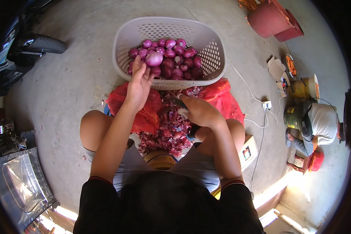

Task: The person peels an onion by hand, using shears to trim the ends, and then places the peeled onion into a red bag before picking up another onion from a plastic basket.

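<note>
My left hand (139, 84) reaches over the near rim of a light grey plastic basket (169, 82), fingers apart. Just beyond its fingertips is a large, pale purple onion (154, 59), brighter than the heap of peeled red onions (171, 64) inside. Between my knees, my right hand (201, 112) is closed around a small knife (179, 102), whose dark blade points up and left; its handle is mostly hidden in the fingers. Below that hand lies a pile of onion skins (169, 132), flanked by red mesh sacking (142, 115).
A motorcycle wheel (43, 43) stands at upper left. Red tubs (267, 19) are at upper right. To the right, another person (321, 123) sits by buckets (302, 87). A power strip (266, 104) with cables and a cardboard box (249, 152) lie on the concrete floor.
</note>
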A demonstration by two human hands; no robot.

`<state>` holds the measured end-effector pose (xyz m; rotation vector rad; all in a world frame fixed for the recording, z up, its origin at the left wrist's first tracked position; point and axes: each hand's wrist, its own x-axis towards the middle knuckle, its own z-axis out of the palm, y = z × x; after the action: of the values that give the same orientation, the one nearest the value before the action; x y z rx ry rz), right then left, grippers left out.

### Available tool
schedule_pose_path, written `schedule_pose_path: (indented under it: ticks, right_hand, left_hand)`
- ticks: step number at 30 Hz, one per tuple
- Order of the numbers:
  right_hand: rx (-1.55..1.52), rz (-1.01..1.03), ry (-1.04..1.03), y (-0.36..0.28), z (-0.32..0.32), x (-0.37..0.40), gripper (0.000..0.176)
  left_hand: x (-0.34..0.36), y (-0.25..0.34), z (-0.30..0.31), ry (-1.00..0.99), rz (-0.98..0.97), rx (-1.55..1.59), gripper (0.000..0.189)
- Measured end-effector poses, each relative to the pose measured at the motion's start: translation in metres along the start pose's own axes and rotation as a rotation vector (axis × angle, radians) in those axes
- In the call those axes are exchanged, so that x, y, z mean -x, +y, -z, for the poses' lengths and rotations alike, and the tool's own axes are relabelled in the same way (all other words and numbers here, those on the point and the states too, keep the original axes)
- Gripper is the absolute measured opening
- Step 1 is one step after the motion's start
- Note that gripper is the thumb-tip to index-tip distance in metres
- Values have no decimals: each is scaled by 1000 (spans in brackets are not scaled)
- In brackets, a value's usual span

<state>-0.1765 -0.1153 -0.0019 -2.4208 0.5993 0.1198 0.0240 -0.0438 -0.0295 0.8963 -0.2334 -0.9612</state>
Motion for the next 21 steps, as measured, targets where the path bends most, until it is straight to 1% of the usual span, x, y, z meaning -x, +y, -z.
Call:
schedule_pose_path:
  ticks: [1, 3, 4, 5, 6, 7, 8, 9, 10, 11, 13, 14, 15, 16, 18, 20, 21]
  right_hand:
    - [6, -22, 12, 0, 1, 0, 46]
    - [15, -65, 35, -1, 2, 0, 46]
    - [-4, -46, 49, 0, 3, 0, 46]
    - [-24, -27, 63, 1, 4, -1, 47]
    - [-41, -7, 78, 2, 6, -1, 47]
    - [-37, -38, 41, -1, 8, -2, 48]
    - [-30, -69, 3, -4, 12, -2, 48]
    - [-24, -100, -36, -6, 15, -2, 48]
    - [-18, -105, -54, -9, 16, -2, 49]
    - [-12, -108, -70, -12, 17, -3, 49]
    - [-22, -150, -105, -19, 23, -4, 50]
    - [-38, -192, -124, -24, 26, -5, 49]
    - [-54, -238, -142, -26, 28, -4, 49]
    - [-68, -232, -103, -21, 25, -3, 47]
    - [-101, -216, -28, -6, 11, -4, 44]
    - [-110, -157, 48, -1, 7, -4, 43]
    - [-115, -129, 87, 0, 6, -3, 43]
  left_hand:
    - [-2, 0, 4, 69, -67, -154, 42]
    - [4, 11, 17, -8, -27, -481, 33]
    - [6, 18, 27, -47, -4, -647, 29]
    - [5, 26, 38, -251, 104, -842, 19]
    - [8, 27, 46, -404, 217, -966, 18]
    - [12, 23, 53, -559, 333, -1085, 18]
    - [18, 12, 59, -630, 481, -1189, 23]
    - [22, -3, 63, -734, 537, -1382, 27]
    - [23, -32, 80, -876, 593, -1480, 30]
    - [23, -61, 92, -1076, 641, -1531, 27]
    - [20, -118, 143, -1086, 571, -1580, 26]
    - [19, -130, 157, -1094, 534, -1603, 26]
    - [17, -117, 152, -905, 560, -1788, 28]
    - [15, -104, 149, -704, 582, -1959, 31]
    - [6, -93, 160, -346, 473, -2169, 37]
    - [6, -94, 181, 1, 107, -2347, 36]
    - [5, -84, 188, 42, 188, -2333, 35]
